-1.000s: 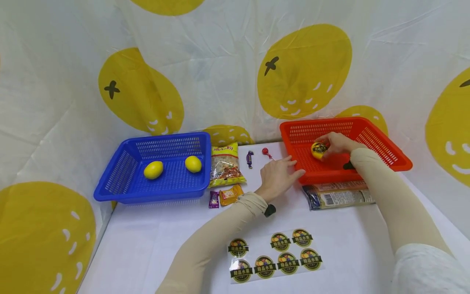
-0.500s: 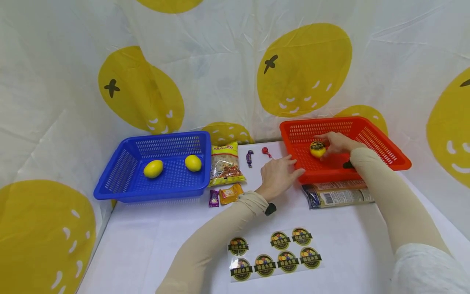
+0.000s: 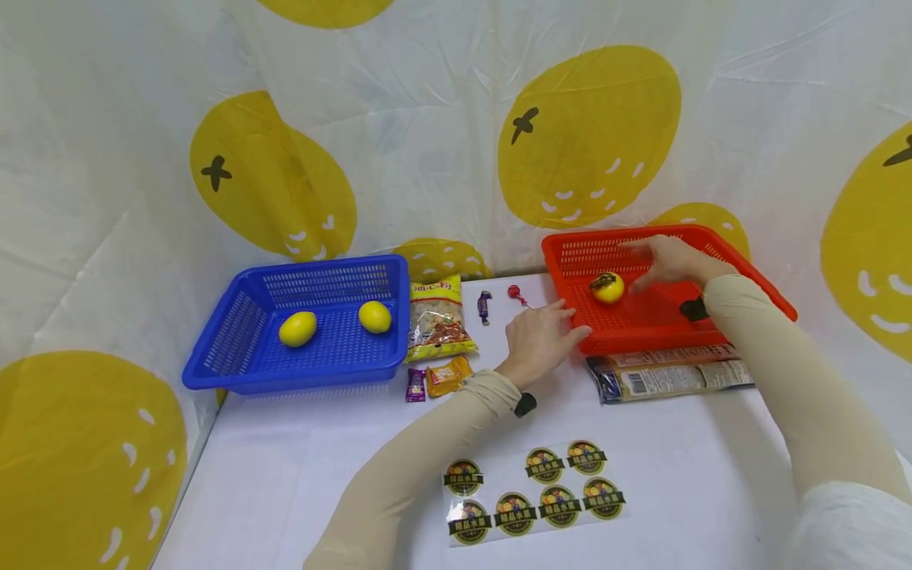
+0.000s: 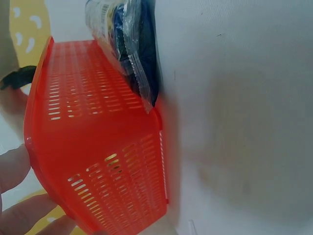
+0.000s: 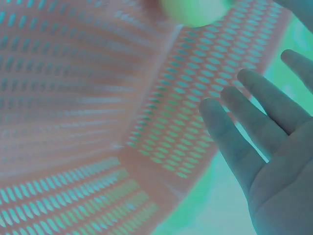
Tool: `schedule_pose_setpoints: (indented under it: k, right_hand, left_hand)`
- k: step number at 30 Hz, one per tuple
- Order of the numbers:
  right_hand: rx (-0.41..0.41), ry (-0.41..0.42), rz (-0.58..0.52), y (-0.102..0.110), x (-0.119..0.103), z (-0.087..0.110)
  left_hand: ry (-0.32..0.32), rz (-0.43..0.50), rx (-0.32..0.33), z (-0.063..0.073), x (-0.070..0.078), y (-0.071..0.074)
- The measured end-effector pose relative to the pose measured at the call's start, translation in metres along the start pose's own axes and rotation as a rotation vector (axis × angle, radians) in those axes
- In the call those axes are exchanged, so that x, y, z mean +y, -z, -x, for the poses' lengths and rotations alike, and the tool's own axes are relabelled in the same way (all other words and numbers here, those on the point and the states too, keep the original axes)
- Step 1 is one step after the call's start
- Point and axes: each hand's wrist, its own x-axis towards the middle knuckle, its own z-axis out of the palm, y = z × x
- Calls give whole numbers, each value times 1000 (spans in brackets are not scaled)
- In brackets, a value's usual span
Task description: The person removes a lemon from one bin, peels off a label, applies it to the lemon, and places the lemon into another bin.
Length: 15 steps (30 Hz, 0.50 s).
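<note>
A yellow lemon [image 3: 608, 289] with a dark round label on its upper side lies in the red plastic basket [image 3: 618, 346] at the right. My right hand [image 3: 670, 260] is over the basket, just right of this lemon and apart from it. Its fingers are spread and hold nothing, as the right wrist view also shows. My left hand [image 3: 538, 342] is at the basket's near left corner. Its fingers [image 4: 29, 213] touch the red rim from outside and look fairly straight. The labelled lemon [image 5: 195, 10] is partly cut off in the right wrist view.
A blue basket [image 3: 249, 383] with two lemons stands at the left. Between the baskets lie a snack bag [image 3: 438, 321], small wrapped sweets [image 3: 445, 378] and a lollipop [image 3: 515, 292]. A flat packet [image 3: 663, 380] lies before the red basket. Nearer is a label sheet [image 3: 534, 499].
My right hand has let go of the lemon and moved right and slightly up. The lemon has tipped a little to the left. My left hand stays at the rim.
</note>
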Motion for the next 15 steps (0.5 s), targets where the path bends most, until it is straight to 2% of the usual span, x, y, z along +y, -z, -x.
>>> schedule_pose_setpoints:
  k: [7, 11, 15]
  right_hand:
    - [85, 91, 49, 17, -38, 21]
    - [170, 124, 51, 13, -67, 34]
    - [267, 150, -7, 4, -93, 47]
  left_hand:
    - [-1, -24, 6, -2, -1, 4]
    - [-2, -37, -5, -5, -1, 6]
    - [-20, -29, -55, -9, -4, 11]
